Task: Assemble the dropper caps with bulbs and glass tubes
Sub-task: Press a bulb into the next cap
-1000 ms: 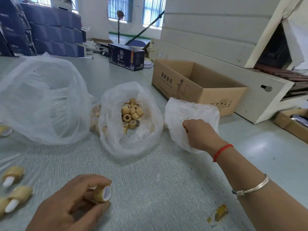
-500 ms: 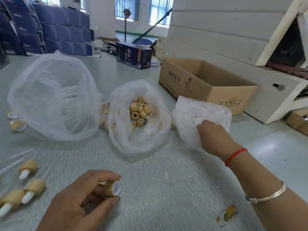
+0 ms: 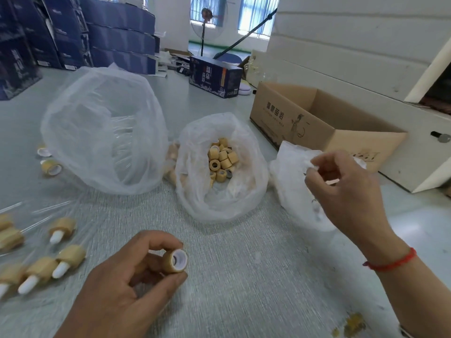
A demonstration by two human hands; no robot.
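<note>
Head view: the left hand (image 3: 122,289) pinches a tan cap (image 3: 174,261) between thumb and curled fingers, its open white-lined mouth turned toward the right; the cap is a short cylinder with a wood-grain look. The right hand (image 3: 346,191) is raised over the small bag (image 3: 295,186), its fingers curled with the tips drawn together near a fold of the thin white plastic; whether they hold a bulb or only the film I cannot tell. Between the hands lies a pale, finely woven mat (image 3: 244,276). Behind it the middle bag (image 3: 219,206), crinkled translucent plastic, stands open and holds a heap of loose caps (image 3: 222,158), some showing their holes. To its left a big bag (image 3: 105,132), puffed into a dome, shows nothing clearly inside. At the left edge finished droppers (image 3: 56,264) lie on clear film, tan collars with smooth white bulbs, and two more caps (image 3: 50,167) lie by the big bag. An open carton (image 3: 324,128) of brown card sits behind the small bag, and dark blue boxes (image 3: 117,37) are stacked at the back. Against half a second ago, the right hand has lifted up out of the small bag's mouth, while the left hand keeps the cap in the same grip, low over the mat.
</note>
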